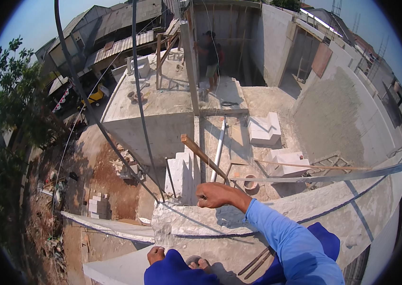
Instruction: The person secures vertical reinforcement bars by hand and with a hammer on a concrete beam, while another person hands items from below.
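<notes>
My right hand (pixel 217 195), in a light blue sleeve, is closed in a fist above the rough top of a white wall (pixel 186 219). What it holds, if anything, is hidden. Just beyond the fist a wooden bar (pixel 203 154) slants up to the left; I cannot tell whether the hand touches it. Low at the left, beside my dark blue trouser knee, what looks like my left hand (pixel 155 255) has curled fingers; its grip is hidden. Toes of a bare foot (pixel 201 264) show nearby. Two dark rods (pixel 256 262) lie by my right leg.
Steel bars (pixel 140 90) rise at the left, above a drop to the ground. A long metal bar (pixel 334 176) crosses at the right. Beyond are white blocks (pixel 264 129), a white pipe (pixel 219 149) and a round bucket (pixel 251 185). Another person (pixel 212 59) stands farther back.
</notes>
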`<state>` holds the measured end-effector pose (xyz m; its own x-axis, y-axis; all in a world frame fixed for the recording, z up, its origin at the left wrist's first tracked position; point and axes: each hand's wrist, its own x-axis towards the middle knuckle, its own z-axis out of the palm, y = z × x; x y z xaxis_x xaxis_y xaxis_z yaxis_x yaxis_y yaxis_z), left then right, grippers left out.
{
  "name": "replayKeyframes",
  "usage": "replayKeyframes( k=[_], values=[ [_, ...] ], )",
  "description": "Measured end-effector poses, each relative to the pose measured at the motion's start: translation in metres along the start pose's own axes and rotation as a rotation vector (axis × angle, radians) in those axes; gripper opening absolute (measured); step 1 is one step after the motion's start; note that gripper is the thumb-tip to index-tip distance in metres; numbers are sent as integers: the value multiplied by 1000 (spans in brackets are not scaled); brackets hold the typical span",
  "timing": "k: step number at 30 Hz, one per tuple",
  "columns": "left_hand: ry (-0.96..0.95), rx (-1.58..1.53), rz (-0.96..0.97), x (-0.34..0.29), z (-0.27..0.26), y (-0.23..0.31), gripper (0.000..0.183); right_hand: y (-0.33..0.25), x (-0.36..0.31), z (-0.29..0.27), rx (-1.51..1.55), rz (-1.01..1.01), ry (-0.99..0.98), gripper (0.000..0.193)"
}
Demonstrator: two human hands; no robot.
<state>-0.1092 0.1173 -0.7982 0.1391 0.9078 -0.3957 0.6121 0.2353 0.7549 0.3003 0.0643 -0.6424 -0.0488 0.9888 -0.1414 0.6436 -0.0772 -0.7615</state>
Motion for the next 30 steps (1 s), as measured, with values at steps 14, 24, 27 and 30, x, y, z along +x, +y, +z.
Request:
replayKeyframes(
  k=[14,24,27,30],
  values=[
    [-3,-6,6,0,-1,-4,20,6,3,6,-9,-12,6,32],
    [-8,-21,5,-7,4,15,20,5,0,2,-2,24,-7,31],
    [-18,-17,15,-2,-5,5,19,5,6,5,-20,12,-21,30],
    [23,-51,-44,-11,-1,19,18,-2,7,3,-30,49,-57,30]
  ],
)
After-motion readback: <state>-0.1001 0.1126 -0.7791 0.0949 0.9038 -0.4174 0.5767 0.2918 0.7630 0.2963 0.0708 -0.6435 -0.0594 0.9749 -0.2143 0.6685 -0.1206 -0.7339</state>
